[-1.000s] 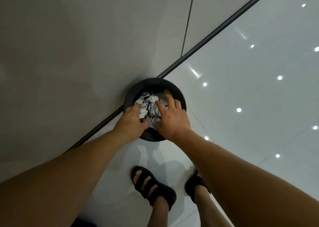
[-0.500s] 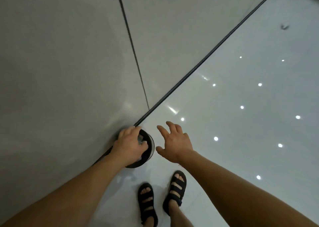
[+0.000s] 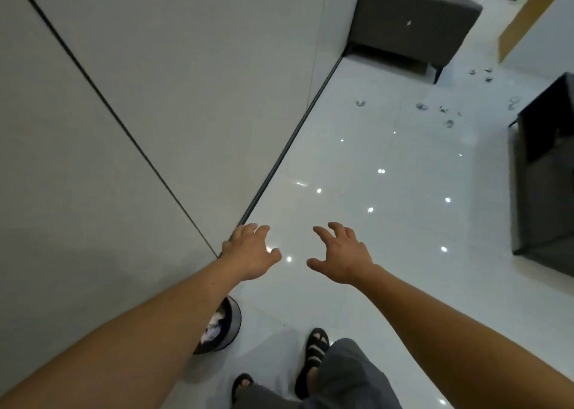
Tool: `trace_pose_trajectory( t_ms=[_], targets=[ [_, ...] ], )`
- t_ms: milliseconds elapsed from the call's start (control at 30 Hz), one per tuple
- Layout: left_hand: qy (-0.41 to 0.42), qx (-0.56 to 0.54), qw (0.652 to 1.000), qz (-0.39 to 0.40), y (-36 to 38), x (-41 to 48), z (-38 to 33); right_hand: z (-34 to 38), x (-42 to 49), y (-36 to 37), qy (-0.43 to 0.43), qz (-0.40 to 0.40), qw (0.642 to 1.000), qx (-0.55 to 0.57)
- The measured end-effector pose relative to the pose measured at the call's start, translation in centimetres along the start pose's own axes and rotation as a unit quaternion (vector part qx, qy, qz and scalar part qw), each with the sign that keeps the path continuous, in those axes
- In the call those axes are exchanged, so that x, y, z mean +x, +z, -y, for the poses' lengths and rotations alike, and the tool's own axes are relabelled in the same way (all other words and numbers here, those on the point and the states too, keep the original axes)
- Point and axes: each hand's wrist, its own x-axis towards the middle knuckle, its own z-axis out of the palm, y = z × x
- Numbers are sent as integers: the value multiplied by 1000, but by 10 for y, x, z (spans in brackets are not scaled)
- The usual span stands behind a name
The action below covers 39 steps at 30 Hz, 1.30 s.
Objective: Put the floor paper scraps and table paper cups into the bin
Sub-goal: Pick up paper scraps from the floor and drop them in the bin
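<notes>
The round black bin (image 3: 232, 324) stands on the floor against the wall, partly hidden under my left forearm, with crumpled paper inside. My left hand (image 3: 251, 253) and my right hand (image 3: 340, 254) hover side by side above the white floor, well forward of the bin, fingers loosely spread and holding nothing. Several small paper scraps (image 3: 421, 106) lie scattered on the floor far ahead at the right, near the sofa and the dark table. No paper cups are visible.
A grey wall (image 3: 155, 113) runs along the left. A grey sofa (image 3: 413, 20) stands at the far end. A dark low table (image 3: 546, 172) fills the right edge. My sandalled feet (image 3: 315, 349) stand on the glossy white floor (image 3: 372, 228) beside the bin.
Both hands have left the bin and its paper and lifted away, empty. My view has risen and swung forward, so the bin now lies low behind my left arm and the room ahead shows.
</notes>
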Motion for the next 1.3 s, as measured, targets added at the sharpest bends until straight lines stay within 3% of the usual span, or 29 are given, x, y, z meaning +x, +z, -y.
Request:
trace_pose_trajectory(
  t_ms=[367, 533, 867, 1300],
  targets=[
    [82, 56, 995, -8, -50, 91, -220, -176, 18, -104, 83, -66, 993, 60],
    [123, 31, 992, -28, -69, 143, -313, -264, 37, -148, 116, -84, 987, 67],
    [131, 30, 991, 5, -111, 297, -390, -341, 163, -213, 132, -70, 987, 62],
    [220, 62, 973, 34, -202, 509, -529, -455, 315, -321, 226, -61, 966, 111]
  ],
)
